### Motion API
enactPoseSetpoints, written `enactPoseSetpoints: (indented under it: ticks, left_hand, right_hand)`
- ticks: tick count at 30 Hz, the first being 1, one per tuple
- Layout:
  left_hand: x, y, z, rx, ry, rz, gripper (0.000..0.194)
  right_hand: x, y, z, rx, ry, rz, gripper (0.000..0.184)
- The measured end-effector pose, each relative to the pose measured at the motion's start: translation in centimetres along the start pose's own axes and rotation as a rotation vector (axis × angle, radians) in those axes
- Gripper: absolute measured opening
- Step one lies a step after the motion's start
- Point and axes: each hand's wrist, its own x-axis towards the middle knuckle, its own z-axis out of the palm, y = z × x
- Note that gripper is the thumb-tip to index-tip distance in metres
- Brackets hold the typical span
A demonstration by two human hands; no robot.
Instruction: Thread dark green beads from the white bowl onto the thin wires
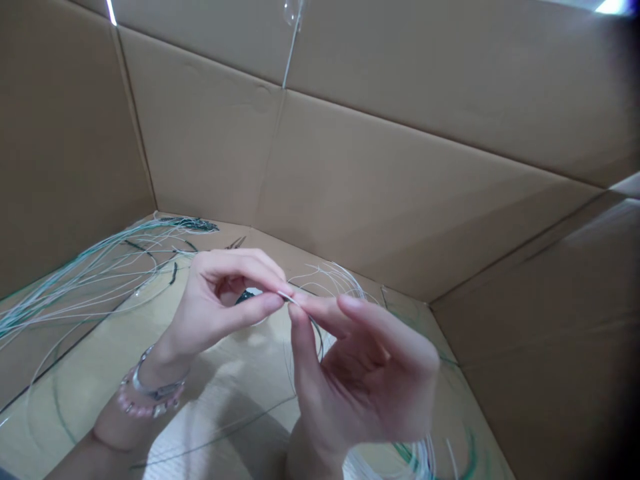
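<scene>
Thin white wire (291,297) held in the air above the floor of a cardboard box (235,393), pinched at one spot by both hands: left hand (220,310) closed on it between thumb and forefinger, right hand (363,373) gripping just beside it, remaining fingers loosely curled. Beaded bracelet (145,403) and metal bangle (159,390) on the left wrist, both liable to snag a stray strand. Pale wire loops (335,280) just past the hands, white-and-green coils (417,457) along the near right edge, long white-and-green bundle (100,283) toward the far left corner. Likely trouble: so fine a strand slipping from the pinch, or a careless tug knotting it into neighbouring loops, kinking it.
</scene>
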Motion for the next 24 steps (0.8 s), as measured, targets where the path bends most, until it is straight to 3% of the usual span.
enactPoseSetpoints:
  ticks: [3, 11, 24]
  left_hand:
    - [0.0, -0.19, 0.19, 0.046, 0.049, 0.03, 0.024]
    - [0.08, -0.59, 0.26, 0.186, 0.192, 0.166, 0.028]
    - [0.05, -0.04, 0.59, 0.24, 0.221, 0.143, 0.021]
  right_hand:
    - [-0.22, -0.03, 0.2, 0.072, 0.173, 0.058, 0.045]
    - [0.21, -0.59, -0.08, -0.049, 0.084, 0.111, 0.024]
    - [0.33, -0.22, -0.33, -0.068, 0.073, 0.148, 0.028]
